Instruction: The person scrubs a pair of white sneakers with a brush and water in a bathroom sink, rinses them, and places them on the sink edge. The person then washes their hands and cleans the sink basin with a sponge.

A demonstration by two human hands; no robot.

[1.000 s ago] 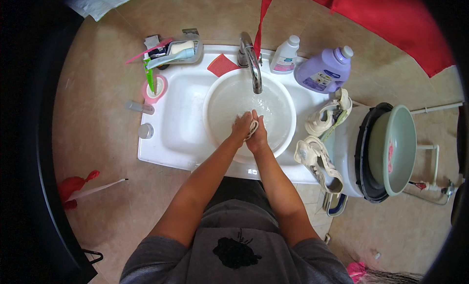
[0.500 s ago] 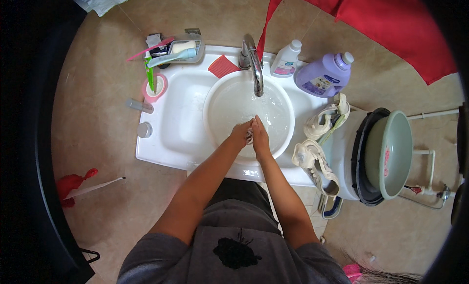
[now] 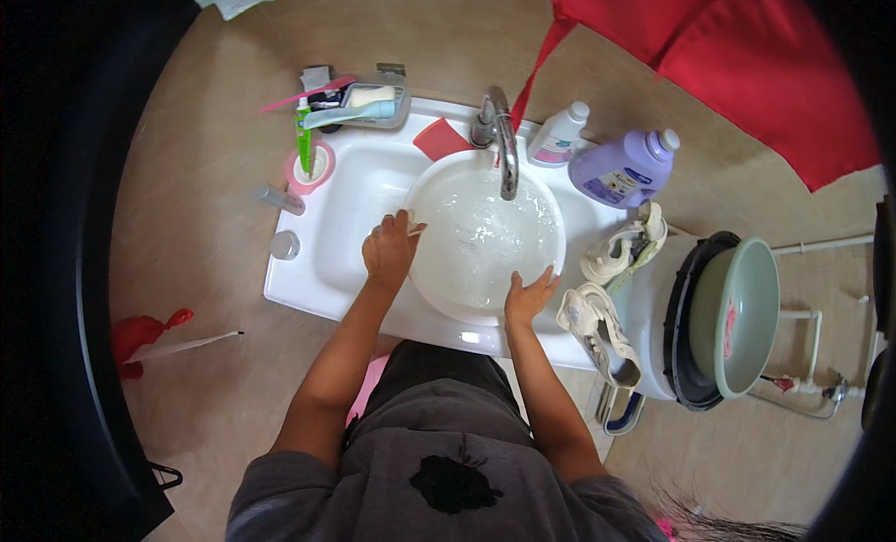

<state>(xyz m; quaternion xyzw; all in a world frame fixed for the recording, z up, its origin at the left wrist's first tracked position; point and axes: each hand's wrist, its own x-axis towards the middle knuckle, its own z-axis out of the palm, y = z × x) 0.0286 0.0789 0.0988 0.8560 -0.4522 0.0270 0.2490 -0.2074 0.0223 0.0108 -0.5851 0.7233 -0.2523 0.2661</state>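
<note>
A round white basin (image 3: 446, 304) of water stands in the white sink (image 3: 347, 206) under the chrome faucet (image 3: 509, 159). At the basin's left rim is my left hand (image 3: 387, 251), its fingers closed around a small wad of white shoelaces (image 3: 414, 229), mostly hidden by the fingers. My right hand (image 3: 529, 298) rests by the basin's right front rim, empty, with thumb and fingers apart. To its right, a pair of wet white shoes, one shoe (image 3: 602, 327) nearer and the other shoe (image 3: 611, 257) farther, lies on the counter edge.
Behind the basin stand a white bottle (image 3: 560, 136) and a purple detergent jug (image 3: 623, 169). A red cloth (image 3: 728, 66) hangs at the upper right. Stacked basins (image 3: 761, 318) lean at the right. A soap box (image 3: 397, 108) and tape roll (image 3: 320, 166) sit at the left.
My hands, pressed together over the basin's water before, have parted. The left has moved left to the rim with the shoelaces; the right has let go and moved right.
</note>
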